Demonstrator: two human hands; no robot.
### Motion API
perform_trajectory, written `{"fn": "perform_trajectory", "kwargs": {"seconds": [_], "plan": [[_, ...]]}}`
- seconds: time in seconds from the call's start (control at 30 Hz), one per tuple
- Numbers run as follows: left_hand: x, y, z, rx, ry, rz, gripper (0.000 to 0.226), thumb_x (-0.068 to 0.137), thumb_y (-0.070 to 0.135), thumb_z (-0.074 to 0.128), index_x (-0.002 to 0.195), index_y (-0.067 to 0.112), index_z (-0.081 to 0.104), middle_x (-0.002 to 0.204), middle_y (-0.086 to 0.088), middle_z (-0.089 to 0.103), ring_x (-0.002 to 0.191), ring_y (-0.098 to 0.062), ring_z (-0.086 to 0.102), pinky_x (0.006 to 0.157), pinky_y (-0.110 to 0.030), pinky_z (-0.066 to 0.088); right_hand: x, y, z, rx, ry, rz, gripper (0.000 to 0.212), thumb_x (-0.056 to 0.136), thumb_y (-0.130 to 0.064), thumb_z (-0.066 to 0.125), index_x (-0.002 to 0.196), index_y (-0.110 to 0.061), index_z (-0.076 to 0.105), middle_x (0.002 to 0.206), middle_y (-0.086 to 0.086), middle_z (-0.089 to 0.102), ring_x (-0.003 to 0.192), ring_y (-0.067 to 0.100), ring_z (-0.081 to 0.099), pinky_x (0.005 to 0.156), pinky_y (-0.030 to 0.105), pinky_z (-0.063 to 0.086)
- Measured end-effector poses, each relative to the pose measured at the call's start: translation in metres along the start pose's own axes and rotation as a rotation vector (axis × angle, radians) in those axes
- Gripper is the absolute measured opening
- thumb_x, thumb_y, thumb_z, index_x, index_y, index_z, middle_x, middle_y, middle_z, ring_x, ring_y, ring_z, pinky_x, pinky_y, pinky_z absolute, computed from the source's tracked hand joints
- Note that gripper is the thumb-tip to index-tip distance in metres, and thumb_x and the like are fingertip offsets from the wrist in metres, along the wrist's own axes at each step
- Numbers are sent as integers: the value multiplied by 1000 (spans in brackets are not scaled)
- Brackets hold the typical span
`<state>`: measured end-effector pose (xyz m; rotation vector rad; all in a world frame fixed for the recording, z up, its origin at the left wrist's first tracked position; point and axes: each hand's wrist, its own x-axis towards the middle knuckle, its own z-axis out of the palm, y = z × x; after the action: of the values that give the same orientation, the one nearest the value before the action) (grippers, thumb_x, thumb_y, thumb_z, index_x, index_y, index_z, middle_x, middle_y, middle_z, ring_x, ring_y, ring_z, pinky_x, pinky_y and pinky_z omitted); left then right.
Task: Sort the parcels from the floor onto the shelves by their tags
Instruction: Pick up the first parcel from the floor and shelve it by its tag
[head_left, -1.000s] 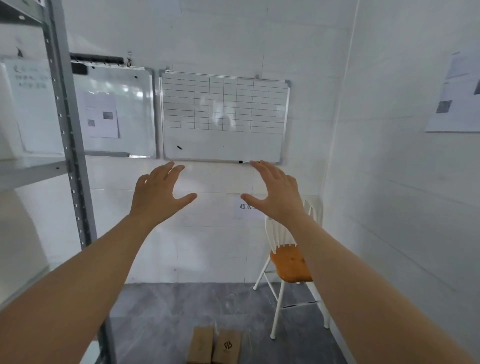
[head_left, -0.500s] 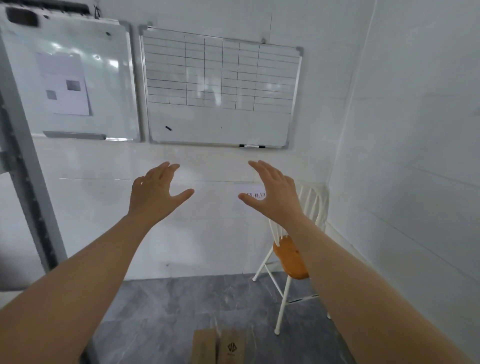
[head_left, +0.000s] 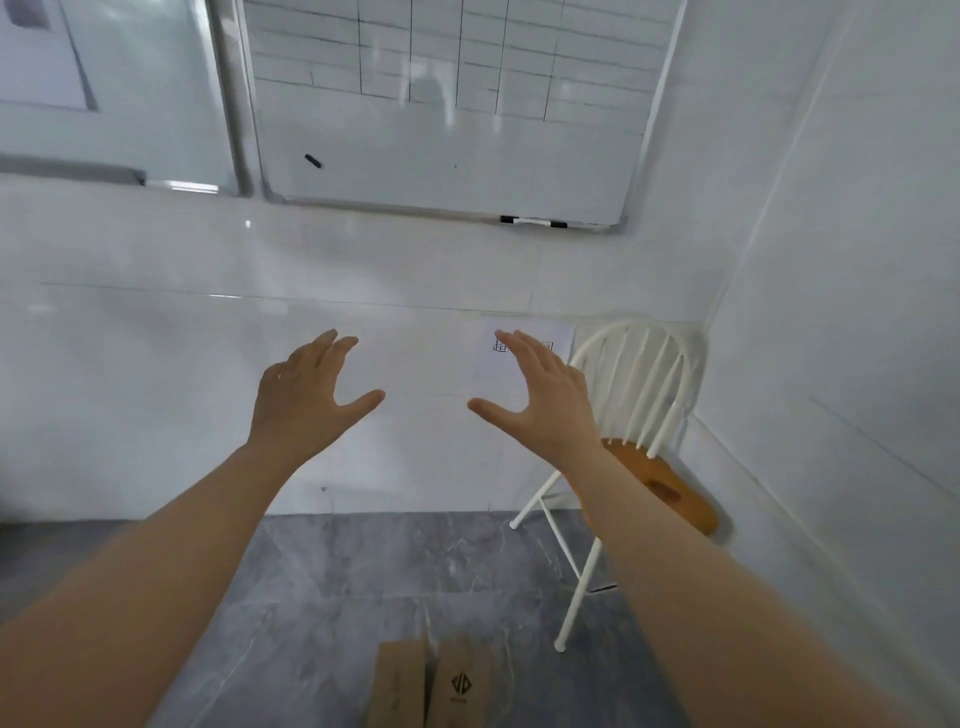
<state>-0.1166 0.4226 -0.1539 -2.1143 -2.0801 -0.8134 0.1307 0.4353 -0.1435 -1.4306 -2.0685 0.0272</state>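
Note:
Two brown cardboard parcels stand side by side on the grey floor at the bottom edge of the head view: a plain one (head_left: 399, 686) on the left and one with a black logo (head_left: 462, 683) on the right. My left hand (head_left: 304, 397) and my right hand (head_left: 540, 400) are stretched out in front of me at chest height, palms facing each other, fingers spread, holding nothing. Both hands are well above the parcels and apart from them. No shelf shows in this frame.
A white folding chair with an orange seat (head_left: 660, 483) stands in the right corner. Two whiteboards (head_left: 447, 156) hang on the tiled wall ahead, and a paper sign (head_left: 561, 343) is stuck below them. A white wall (head_left: 857, 312) closes the right side.
The view has swung right and tilted down. The metal shelf post at the left has left the frame, and the parcels on the floor show more. My hands stay open and spread.

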Motion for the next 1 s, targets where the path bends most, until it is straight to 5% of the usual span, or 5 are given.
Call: {"fn": "perform_trajectory", "kwargs": {"seconds": [0.23,0.43,0.57,0.7,1.0], "plan": [[38,-38,146,-18,-134,-67,63,85,46,55,139,17,40,148,-5,40,136,-25,36,107,-45,28,32,82,133,165,-80,186,76,81,-56,59,146,-28,30,156,1,30,145,17,23,115,48,21],[25,-76,262,-16,-322,-166,66,85,48,54,142,20,35,153,-4,31,141,-23,27,112,-44,20,2,131,242,219,-290,207,74,81,-54,61,145,-29,32,155,0,31,145,15,22,115,47,21],[0,-98,343,-31,-440,-201,70,85,53,51,144,21,32,154,-2,29,141,-23,27,112,-43,20,-28,162,312,188,-374,265,82,75,-64,53,146,-29,30,156,1,30,145,16,22,116,45,20],[-23,-121,429,-115,-496,-230,70,84,56,51,143,23,32,152,0,32,140,-22,28,111,-43,21,-72,192,396,278,-456,369,77,82,-49,64,147,-30,27,158,-1,25,146,15,19,116,41,17],[-146,-234,622,-79,-624,-215,70,85,55,50,144,23,30,153,0,32,139,-21,30,111,-40,22,-182,243,627,351,-561,489,77,83,-50,62,148,-33,23,159,-2,21,146,16,18,117,43,24]]}}
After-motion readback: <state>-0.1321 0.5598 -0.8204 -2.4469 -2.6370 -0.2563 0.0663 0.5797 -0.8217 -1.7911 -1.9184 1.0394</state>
